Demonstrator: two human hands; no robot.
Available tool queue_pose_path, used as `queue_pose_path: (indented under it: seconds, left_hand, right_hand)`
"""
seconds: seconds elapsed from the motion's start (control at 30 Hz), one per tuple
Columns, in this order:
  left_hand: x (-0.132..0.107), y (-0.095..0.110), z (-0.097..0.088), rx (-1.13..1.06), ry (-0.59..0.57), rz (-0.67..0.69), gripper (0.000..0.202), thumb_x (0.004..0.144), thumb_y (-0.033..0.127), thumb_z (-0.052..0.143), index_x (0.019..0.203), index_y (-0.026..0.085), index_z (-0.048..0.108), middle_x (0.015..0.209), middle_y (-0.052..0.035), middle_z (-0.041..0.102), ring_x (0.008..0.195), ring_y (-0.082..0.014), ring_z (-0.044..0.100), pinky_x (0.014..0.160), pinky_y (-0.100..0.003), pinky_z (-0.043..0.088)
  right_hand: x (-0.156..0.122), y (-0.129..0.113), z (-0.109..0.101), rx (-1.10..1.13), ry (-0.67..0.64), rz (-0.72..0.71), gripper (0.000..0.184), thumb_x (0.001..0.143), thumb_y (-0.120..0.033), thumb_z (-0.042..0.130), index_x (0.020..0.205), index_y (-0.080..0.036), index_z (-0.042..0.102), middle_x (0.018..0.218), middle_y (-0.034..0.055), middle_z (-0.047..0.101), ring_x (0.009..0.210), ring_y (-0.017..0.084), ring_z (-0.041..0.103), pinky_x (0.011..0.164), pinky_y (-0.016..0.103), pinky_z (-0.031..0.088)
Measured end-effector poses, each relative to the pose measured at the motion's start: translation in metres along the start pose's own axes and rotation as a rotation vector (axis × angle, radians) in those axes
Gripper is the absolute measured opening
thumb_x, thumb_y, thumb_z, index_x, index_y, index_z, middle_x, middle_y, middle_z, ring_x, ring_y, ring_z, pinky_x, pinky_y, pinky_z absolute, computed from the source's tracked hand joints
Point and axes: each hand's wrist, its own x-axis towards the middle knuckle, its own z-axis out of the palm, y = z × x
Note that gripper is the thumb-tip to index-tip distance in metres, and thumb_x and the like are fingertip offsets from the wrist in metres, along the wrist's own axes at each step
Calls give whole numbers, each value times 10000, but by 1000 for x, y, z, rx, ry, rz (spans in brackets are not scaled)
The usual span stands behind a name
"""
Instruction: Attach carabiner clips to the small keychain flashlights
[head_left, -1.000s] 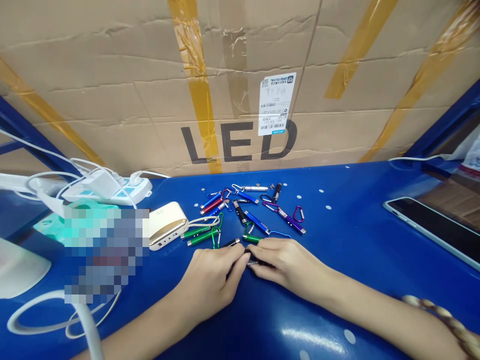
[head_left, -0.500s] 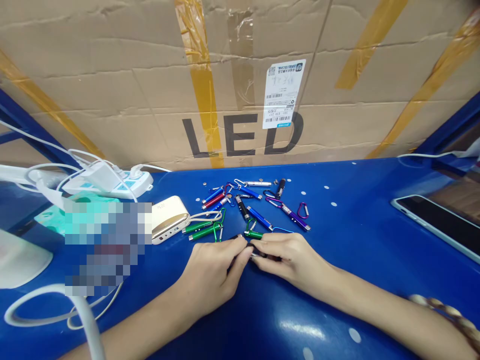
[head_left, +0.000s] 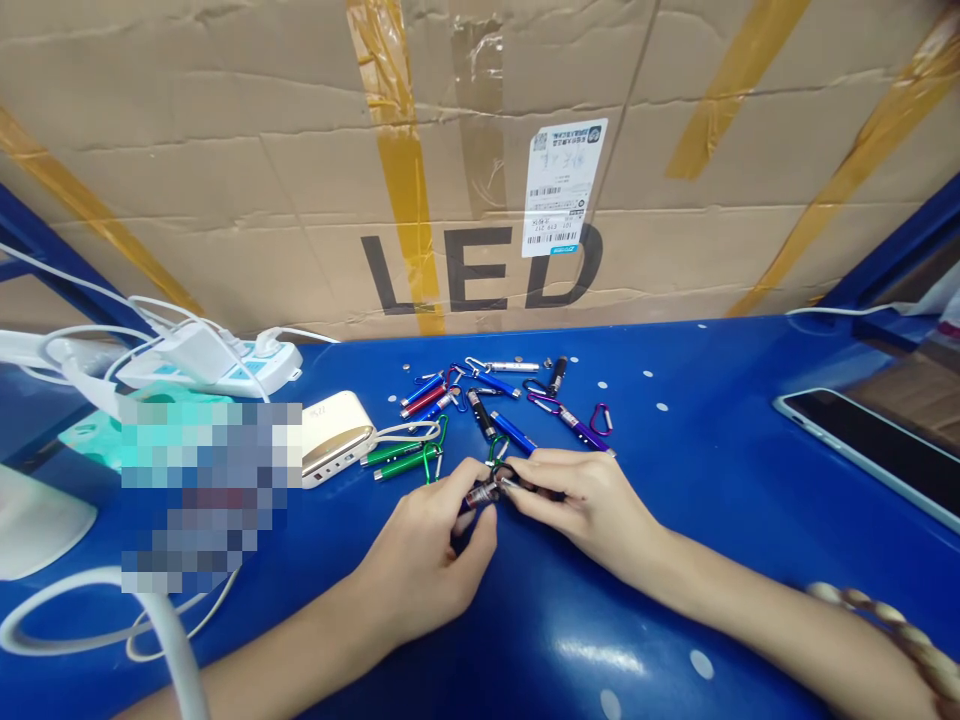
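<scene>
Just above the blue table, my left hand [head_left: 424, 545] is closed around a small black keychain flashlight [head_left: 481, 493], its barrel partly hidden by my fingers. My right hand [head_left: 600, 505] pinches the black carabiner clip [head_left: 507, 472] at the flashlight's end; its far part is covered by my fingers. Beyond my hands lie several more keychain flashlights with clips: green ones [head_left: 405, 465], a red one [head_left: 424, 401], a blue one [head_left: 513, 432], a black one [head_left: 481, 412], a purple one [head_left: 583, 428] and a silver one [head_left: 512, 367]. A loose purple carabiner [head_left: 601, 419] lies to their right.
A cream power bank [head_left: 337, 440] with a cable loop sits left of the flashlights, near a white power strip [head_left: 277, 370] and tangled cords. A phone [head_left: 885, 450] lies at the right. A large cardboard box [head_left: 300, 200] stands behind the table.
My left thumb has moved down and away from the clip, exposing more of the black flashlight's barrel. Both hands have stayed close together. The view has shifted slightly.
</scene>
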Motion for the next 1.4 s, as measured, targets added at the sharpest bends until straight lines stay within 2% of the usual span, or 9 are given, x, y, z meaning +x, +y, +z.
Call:
queue_pose_path:
  seconds: [0.23,0.33,0.53,0.73,0.87,0.97,1.1,1.23,1.4]
  left_hand:
    - [5,-10,6,1,56,97,178,930,214,346,1007,207,506,942,-28,597,888,-144,569,802,-235,422]
    - [7,-12,7,39,105,121,178,928,227,358,993,205,522,916,-25,627,855,-149,597,769,-238,448]
    - [4,-9,4,292,136,0,224,927,313,355,882,192,538,723,-7,657,618,-162,620,571,-252,448]
    - [5,-14,3,421,277,49,178,925,288,377,952,228,542,878,11,704,788,-164,671,640,-235,477]
    - [6,-14,2,385,246,35,184,920,277,383,1009,237,540,883,19,714,758,-160,683,619,-233,487]
    - [5,-13,1,362,202,34,213,922,277,365,1023,229,545,821,14,720,688,-171,686,575,-242,487]
    - [5,-13,1,362,180,41,219,916,275,368,949,215,576,779,3,718,672,-178,686,574,-244,491]
    - [6,-15,1,438,215,88,210,907,292,404,936,204,593,748,-1,716,604,-168,674,534,-238,487]
    - [9,-21,-2,609,331,258,281,935,326,363,966,185,604,805,-39,714,697,-188,664,604,-276,504]
  right_hand:
    - [-2,6,-1,-155,104,-112,308,933,-285,416,905,-102,663,663,44,611,573,122,557,536,220,446]
    - [-2,7,-1,-211,100,-147,332,943,-280,388,879,-96,657,630,38,585,548,120,537,508,220,430]
    - [1,2,-3,-152,-18,-84,333,943,-302,392,863,-118,657,677,36,604,589,118,564,542,213,450]
    - [2,-3,-2,-27,-13,29,245,902,-253,488,795,-138,676,642,12,627,550,113,585,549,209,470]
    - [1,-1,0,-32,-13,55,223,897,-243,497,1022,-145,653,777,33,681,672,139,644,661,236,523]
    - [0,2,-2,-136,-26,19,354,906,-256,480,1240,-148,522,954,67,669,828,161,652,751,272,535]
    - [-1,4,-3,-371,-102,-94,353,932,-276,415,1230,-120,523,928,81,651,819,173,652,716,289,555]
    - [0,3,-4,-436,-172,-108,351,934,-262,408,1202,-73,533,871,92,656,786,187,654,694,296,557]
    - [4,2,-9,-252,-219,-35,305,950,-275,366,1122,-126,569,891,73,646,805,181,631,716,305,531]
